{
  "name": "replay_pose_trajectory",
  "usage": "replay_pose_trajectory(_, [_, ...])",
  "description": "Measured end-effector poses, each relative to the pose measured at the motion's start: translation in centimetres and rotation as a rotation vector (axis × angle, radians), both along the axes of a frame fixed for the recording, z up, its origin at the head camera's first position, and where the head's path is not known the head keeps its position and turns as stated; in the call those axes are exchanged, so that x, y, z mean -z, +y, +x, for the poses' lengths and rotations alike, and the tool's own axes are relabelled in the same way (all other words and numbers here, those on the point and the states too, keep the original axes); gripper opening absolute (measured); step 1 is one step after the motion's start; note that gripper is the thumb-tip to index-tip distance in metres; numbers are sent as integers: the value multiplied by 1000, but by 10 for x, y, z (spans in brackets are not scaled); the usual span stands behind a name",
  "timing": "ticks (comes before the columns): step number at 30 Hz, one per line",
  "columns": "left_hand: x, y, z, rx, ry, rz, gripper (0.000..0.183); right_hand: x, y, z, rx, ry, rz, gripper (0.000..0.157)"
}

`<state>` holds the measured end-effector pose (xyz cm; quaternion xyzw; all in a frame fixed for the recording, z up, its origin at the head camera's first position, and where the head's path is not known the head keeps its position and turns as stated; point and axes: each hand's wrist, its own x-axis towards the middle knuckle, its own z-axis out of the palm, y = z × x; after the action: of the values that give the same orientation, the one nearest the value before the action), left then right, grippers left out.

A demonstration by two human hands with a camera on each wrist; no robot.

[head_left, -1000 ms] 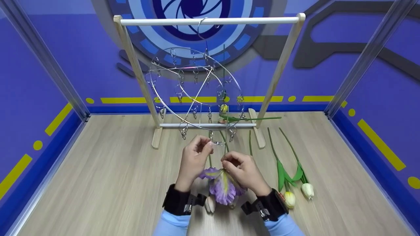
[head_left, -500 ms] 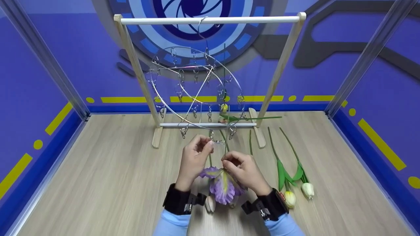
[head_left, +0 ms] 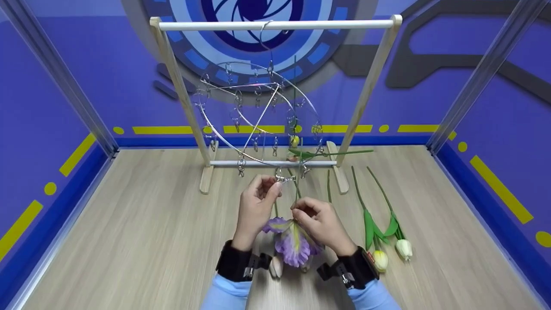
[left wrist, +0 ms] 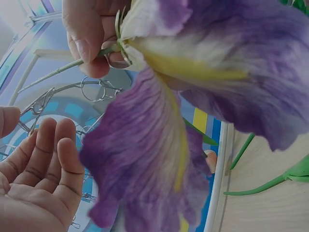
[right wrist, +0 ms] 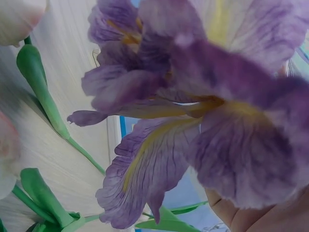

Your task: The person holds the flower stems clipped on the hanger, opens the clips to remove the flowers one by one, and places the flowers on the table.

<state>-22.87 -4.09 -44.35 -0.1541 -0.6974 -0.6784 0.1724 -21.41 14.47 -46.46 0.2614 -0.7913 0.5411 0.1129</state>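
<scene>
My right hand [head_left: 320, 221] pinches the thin green stem of a purple iris [head_left: 293, 245] just behind its bloom. The stem [left wrist: 53, 75] points away toward the hanger in the left wrist view. My left hand [head_left: 257, 204] pinches a small metal clip [head_left: 287, 178] that hangs from the front of a round wire clip hanger [head_left: 262, 118]. The clip's far end lies beside the upper stem. Large petals [right wrist: 241, 150] fill the right wrist view and hide most of that hand.
A wooden rack [head_left: 363, 99] holds the hanger by its hook. From the hanger's back right a yellow tulip [head_left: 295, 141] hangs head down. Two pale tulips [head_left: 380, 261] lie at the right on the table [head_left: 142, 241]. Another tulip [head_left: 276, 268] lies under the iris.
My left hand and the clip have risen slightly, and the front of the hanger has lifted with them. My right hand and the iris have stayed nearly still.
</scene>
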Motion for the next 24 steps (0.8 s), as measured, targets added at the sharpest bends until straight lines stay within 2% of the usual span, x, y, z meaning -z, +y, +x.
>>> replay_pose_trajectory(8, [-1, 1, 2, -9, 17, -29, 22, 0, 1, 0, -12, 1, -14, 9])
replay_pose_trajectory(17, [-3, 0, 5, -31, 23, -128, 25, -1, 1, -1, -7, -6, -17, 9])
replay_pose_trajectory(24, [-7, -5, 9, -44, 110, -259, 29, -1, 4, -1, -22, 0, -25, 9])
